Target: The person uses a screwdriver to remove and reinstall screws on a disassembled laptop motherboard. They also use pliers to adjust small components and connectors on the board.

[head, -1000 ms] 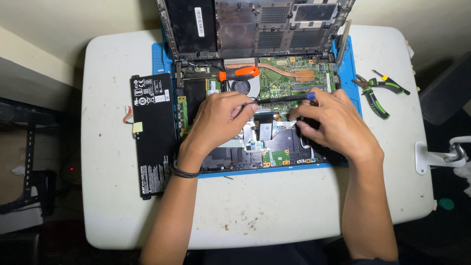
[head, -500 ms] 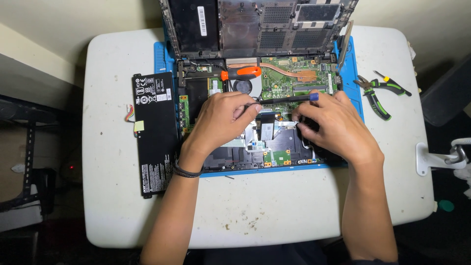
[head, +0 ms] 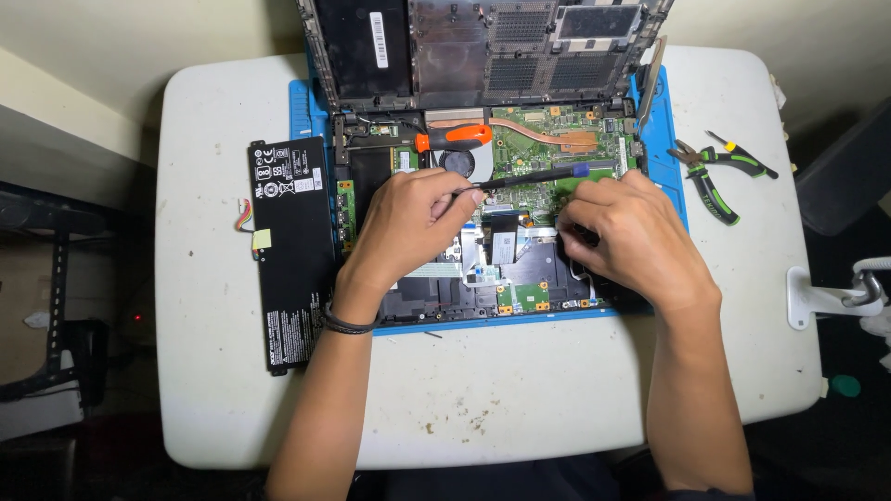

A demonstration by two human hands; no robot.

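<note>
An opened laptop [head: 520,278] lies on a blue mat, its green board [head: 548,153], copper heat pipe and fan exposed. My left hand [head: 413,223] rests over the laptop's middle and pinches the tip end of a thin black tool [head: 529,176] with a blue end, lying flat across the board. My right hand [head: 631,237] is curled over the right side of the laptop's inside, fingertips down by the metal bracket; what it grips is hidden. An orange-handled screwdriver [head: 455,138] lies on the board above my left hand.
A black flat battery [head: 290,250] lies on the white table [head: 464,390] left of the mat. Green-handled pliers [head: 710,181] and a small green-and-yellow screwdriver [head: 738,153] lie at the right. The laptop's removed black bottom cover [head: 483,46] stands at the back. A white clamp [head: 835,297] sits at the right edge.
Both hands have shifted only slightly over the laptop's middle. The thin black tool stays across the board.
</note>
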